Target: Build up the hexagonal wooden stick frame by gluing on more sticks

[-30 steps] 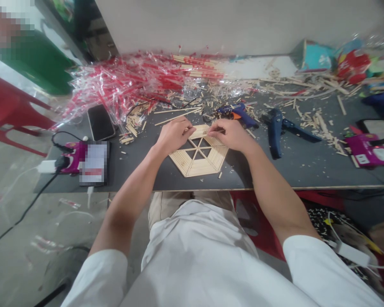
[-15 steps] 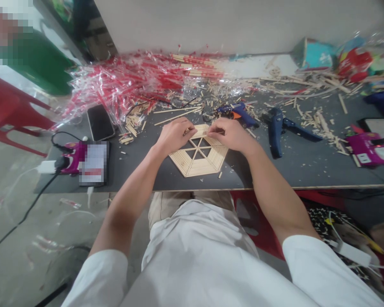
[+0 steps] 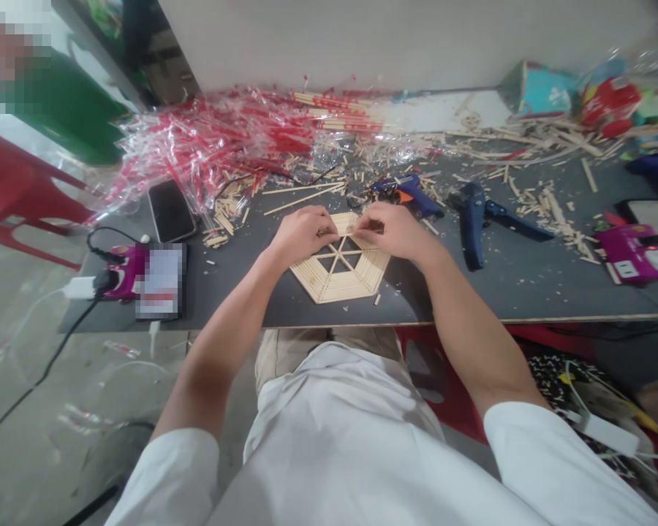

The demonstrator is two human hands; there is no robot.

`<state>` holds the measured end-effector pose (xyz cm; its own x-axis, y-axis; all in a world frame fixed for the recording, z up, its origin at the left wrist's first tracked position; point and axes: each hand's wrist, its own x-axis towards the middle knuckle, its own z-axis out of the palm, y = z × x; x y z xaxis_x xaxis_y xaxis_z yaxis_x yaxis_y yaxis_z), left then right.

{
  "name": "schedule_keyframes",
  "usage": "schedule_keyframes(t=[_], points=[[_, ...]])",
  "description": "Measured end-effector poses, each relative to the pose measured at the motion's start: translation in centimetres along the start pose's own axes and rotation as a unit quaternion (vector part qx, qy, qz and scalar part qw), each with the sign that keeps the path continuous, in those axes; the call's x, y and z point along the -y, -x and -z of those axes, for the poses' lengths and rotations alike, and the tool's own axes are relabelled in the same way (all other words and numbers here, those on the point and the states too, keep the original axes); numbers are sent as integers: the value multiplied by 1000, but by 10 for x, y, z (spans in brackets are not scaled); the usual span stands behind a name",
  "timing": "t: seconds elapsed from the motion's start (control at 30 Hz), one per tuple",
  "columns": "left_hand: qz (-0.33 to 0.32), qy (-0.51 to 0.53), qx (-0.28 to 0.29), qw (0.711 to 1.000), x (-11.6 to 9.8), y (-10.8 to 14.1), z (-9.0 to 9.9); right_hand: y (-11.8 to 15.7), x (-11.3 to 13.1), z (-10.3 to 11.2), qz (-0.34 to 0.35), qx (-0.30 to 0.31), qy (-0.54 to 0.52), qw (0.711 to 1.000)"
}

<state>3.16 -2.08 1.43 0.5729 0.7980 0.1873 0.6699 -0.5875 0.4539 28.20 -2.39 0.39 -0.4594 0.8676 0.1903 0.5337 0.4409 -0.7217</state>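
A hexagonal frame (image 3: 347,288) made of pale wooden sticks lies flat on the grey table, with thin spokes crossing its open middle. At its upper left side my left hand (image 3: 305,235) rests with curled fingers, thumb and fingertips close to the inner edge. Across from it, my right hand (image 3: 388,229) pinches at the upper right part of the frame. The fingertips are near each other; whatever is between them is too small or hidden to make out. Beyond my right hand lies a blue glue gun (image 3: 417,196) with an orange trigger.
Blue-handled cutters (image 3: 474,226) lie to the right. Red-and-clear wrappers (image 3: 224,135) and stick offcuts (image 3: 553,212) cover the back. A dark phone (image 3: 171,210), a second phone (image 3: 161,281) and a purple power strip (image 3: 126,272) with cables are on the left; another purple box (image 3: 633,252) sits right.
My left thumb and fingertips have shifted slightly right and down along the frame's inner edge. My right hand has barely moved, and the frame stays in place.
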Motion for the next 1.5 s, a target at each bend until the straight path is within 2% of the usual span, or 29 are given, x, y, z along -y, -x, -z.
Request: schedule_keyframes(t=[0.27, 0.57, 0.8, 1.37, 1.5], points=[[38, -20, 7, 999, -11, 0, 2, 0, 1, -10, -27, -24, -48, 998], [34, 0, 1, 999, -8, -1, 1, -6, 7, -27, -49, -66, 59, 995], [51, -1, 5, 999, -9, -2, 0, -6, 8, -32, -42, -77, 76, 993], [24, -37, 3, 999, -10, 1, 0, -6, 10, -38, -49, -87, 95, 990], [-3, -68, -1, 998, -12, 3, -2, -6, 10, -37, -52, -84, 88, 991]])
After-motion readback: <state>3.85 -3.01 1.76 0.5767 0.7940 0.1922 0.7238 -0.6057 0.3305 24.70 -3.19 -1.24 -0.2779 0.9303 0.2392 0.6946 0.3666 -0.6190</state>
